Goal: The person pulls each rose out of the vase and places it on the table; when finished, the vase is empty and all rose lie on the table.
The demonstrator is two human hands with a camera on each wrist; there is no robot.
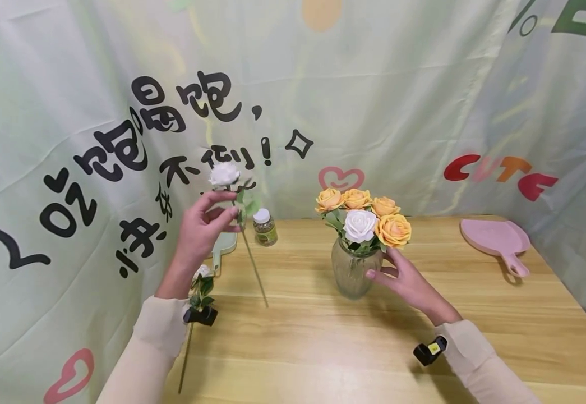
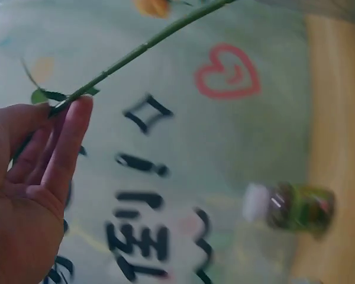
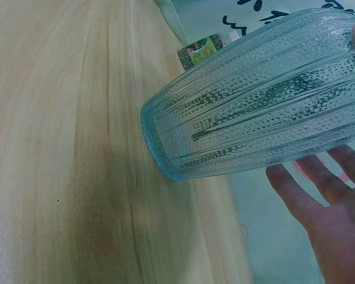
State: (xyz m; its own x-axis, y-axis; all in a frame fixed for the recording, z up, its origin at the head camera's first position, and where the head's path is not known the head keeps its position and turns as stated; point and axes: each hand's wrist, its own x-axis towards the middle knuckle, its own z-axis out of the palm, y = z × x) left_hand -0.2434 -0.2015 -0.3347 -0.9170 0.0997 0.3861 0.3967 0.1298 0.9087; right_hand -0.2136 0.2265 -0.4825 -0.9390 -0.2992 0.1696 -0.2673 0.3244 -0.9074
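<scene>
My left hand [image 1: 203, 227] pinches the green stem [image 2: 148, 44] of a white artificial rose [image 1: 224, 174] between thumb and fingertips. The flower is held up, with the stem slanting down over the table. On the right stands a ribbed, textured glass vase [image 1: 355, 275], holding several orange roses [image 1: 395, 230] and a white rose [image 1: 360, 225]. My right hand [image 1: 406, 280] grips the side of the vase below its rim, with thumb and fingers on opposite sides in the right wrist view. Stem ends show faintly through the glass [image 3: 254, 106].
Another white rose [image 1: 203, 275] lies at the left, partly behind the left wrist. A small white-capped jar [image 1: 265, 229] and a pale green board [image 1: 226, 242] are at the back. A pink board [image 1: 494, 235] lies back right. A printed curtain [image 1: 398, 112] borders the wooden table [image 1: 293, 348].
</scene>
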